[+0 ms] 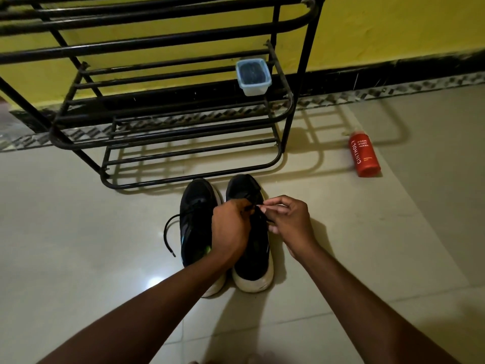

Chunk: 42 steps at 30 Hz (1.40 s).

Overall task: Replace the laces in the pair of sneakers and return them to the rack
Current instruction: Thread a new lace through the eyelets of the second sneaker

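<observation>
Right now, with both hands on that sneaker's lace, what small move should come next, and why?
Probably draw the lace through with the right hand while the left hand steadies it. Both pinch the black lace over the right-side sneaker, which stands on the floor before the rack.

Left sneaker and right sneaker sit side by side on the floor, toes toward the shoe rack just behind them, which backs onto the wall. Container is on a rack shelf near its right end, and a body wash bottle lies on the floor right of the rack. Left hand and right hand meet over the right sneaker's front, both on its lace.
</observation>
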Motion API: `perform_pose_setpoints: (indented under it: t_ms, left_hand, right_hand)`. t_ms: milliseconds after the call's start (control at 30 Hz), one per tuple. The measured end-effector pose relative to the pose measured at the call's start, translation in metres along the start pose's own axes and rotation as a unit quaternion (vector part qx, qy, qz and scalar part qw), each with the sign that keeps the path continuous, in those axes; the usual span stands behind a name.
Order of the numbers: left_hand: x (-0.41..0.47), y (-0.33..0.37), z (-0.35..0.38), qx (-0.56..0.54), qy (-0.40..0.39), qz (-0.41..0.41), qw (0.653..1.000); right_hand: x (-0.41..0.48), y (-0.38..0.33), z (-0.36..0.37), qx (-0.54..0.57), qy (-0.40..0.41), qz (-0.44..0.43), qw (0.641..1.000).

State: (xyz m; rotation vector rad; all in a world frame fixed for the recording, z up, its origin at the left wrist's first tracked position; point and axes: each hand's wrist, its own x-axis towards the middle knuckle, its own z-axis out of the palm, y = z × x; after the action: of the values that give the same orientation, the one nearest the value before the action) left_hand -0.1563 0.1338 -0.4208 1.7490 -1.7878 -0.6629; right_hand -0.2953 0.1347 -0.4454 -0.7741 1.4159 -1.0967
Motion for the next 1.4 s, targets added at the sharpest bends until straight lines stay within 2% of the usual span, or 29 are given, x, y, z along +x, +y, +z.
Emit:
perform_pose_setpoints:
  t_ms: [167, 333, 433, 500, 567, 600, 633, 667, 700, 733, 767, 800, 833, 867, 900, 967, 1033, 1067, 1100, 1133, 1167, 1200, 1233, 1267, 1300, 1333, 1400]
  left_hand:
    - [0.006, -0.002, -0.004, 0.002, 0.008, -0.040, 0.999]
    - [0.011, -0.005, -0.005, -0.012, -0.009, -0.031, 0.999]
    - [0.008, -0.008, -0.004, -0.018, -0.008, -0.024, 1.000]
    - [0.005, -0.010, -0.003, -0.004, -0.001, -0.022, 1.000]
    - [0.005, -0.012, -0.004, 0.006, -0.003, -0.029, 1.000]
    - [0.006, -0.013, -0.004, 0.011, -0.007, -0.032, 0.999]
    - [0.007, -0.014, -0.004, 0.015, -0.012, -0.034, 0.999]
    - [0.007, -0.014, -0.004, 0.016, -0.013, -0.034, 0.999]
    - [0.007, -0.015, -0.004, 0.018, -0.012, -0.033, 0.999]
    - [0.007, -0.015, -0.004, 0.020, -0.009, -0.030, 0.999]
    - [0.008, -0.016, -0.004, 0.022, -0.006, -0.027, 0.999]
    - [0.008, -0.017, -0.003, 0.024, -0.005, -0.023, 0.999]
    - [0.008, -0.018, -0.003, 0.026, -0.005, -0.019, 0.999]
    - [0.008, -0.018, -0.003, 0.028, -0.007, -0.015, 0.999]
    - [0.009, -0.019, -0.002, 0.031, -0.011, -0.011, 0.999]
    - [0.010, -0.020, -0.003, 0.035, -0.022, -0.005, 0.999]
    - [0.010, -0.021, -0.003, 0.036, -0.028, -0.004, 0.999]
    - [0.010, -0.021, -0.003, 0.036, -0.029, -0.002, 0.999]
    - [0.010, -0.021, -0.003, 0.036, -0.029, 0.000, 0.999]
    - [0.010, -0.021, -0.004, 0.039, -0.031, 0.001, 0.999]
    - [0.011, -0.021, -0.004, 0.042, -0.032, -0.001, 0.999]
    - [0.011, -0.021, -0.004, 0.046, -0.034, -0.004, 0.998]
    - [0.011, -0.021, -0.004, 0.050, -0.036, -0.008, 0.998]
    - [0.011, -0.020, -0.004, 0.052, -0.037, -0.011, 0.998]
    - [0.011, -0.020, -0.004, 0.053, -0.037, -0.013, 0.998]
    - [0.011, -0.020, -0.003, 0.053, -0.039, -0.015, 0.998]
    - [0.012, -0.020, -0.003, 0.056, -0.045, -0.016, 0.997]
  right_hand:
    - [0.002, -0.003, 0.000, -0.050, -0.003, -0.027, 0.998]
    - [0.011, -0.009, 0.002, -0.102, 0.001, -0.067, 0.993]
    - [0.014, -0.010, 0.004, -0.116, 0.018, -0.118, 0.986]
    - [0.014, -0.014, 0.005, -0.033, 0.029, -0.128, 0.991]
    - [0.018, -0.019, 0.005, 0.141, 0.047, -0.081, 0.986]
    - [0.019, -0.022, 0.002, 0.186, 0.048, -0.066, 0.979]
    - [0.020, -0.023, -0.002, 0.168, 0.045, -0.070, 0.982]
    - [0.021, -0.024, -0.008, 0.080, 0.035, -0.102, 0.991]
    - [0.020, -0.023, -0.014, -0.057, 0.018, -0.155, 0.986]
    - [0.019, -0.020, -0.019, -0.208, -0.011, -0.214, 0.954]
    - [0.018, -0.015, -0.023, -0.331, -0.054, -0.256, 0.906]
    - [0.018, -0.011, -0.026, -0.419, -0.098, -0.274, 0.860]
    - [0.018, -0.010, -0.029, -0.469, -0.120, -0.281, 0.828]
    - [0.017, -0.011, -0.030, -0.477, -0.112, -0.296, 0.820]
    - [0.018, -0.013, -0.029, -0.448, -0.084, -0.315, 0.832]
    - [0.013, -0.023, -0.021, -0.311, -0.003, -0.301, 0.901]
    - [0.010, -0.034, -0.012, -0.089, 0.020, -0.198, 0.976]
    - [0.009, -0.040, -0.006, 0.047, 0.001, -0.123, 0.991]
    - [0.009, -0.044, -0.003, 0.140, -0.020, -0.066, 0.988]
    - [0.008, -0.048, -0.003, 0.150, -0.026, -0.046, 0.987]
    - [0.009, -0.049, -0.008, 0.076, -0.029, -0.071, 0.994]
    - [0.011, -0.048, -0.015, -0.072, -0.038, -0.127, 0.989]
    - [0.012, -0.048, -0.022, -0.249, -0.056, -0.176, 0.951]
    - [0.013, -0.047, -0.029, -0.389, -0.079, -0.199, 0.896]
    - [0.013, -0.048, -0.036, -0.480, -0.114, -0.188, 0.849]
    - [0.010, -0.049, -0.042, -0.520, -0.146, -0.163, 0.825]
    - [0.006, -0.055, -0.045, -0.539, -0.170, -0.163, 0.808]
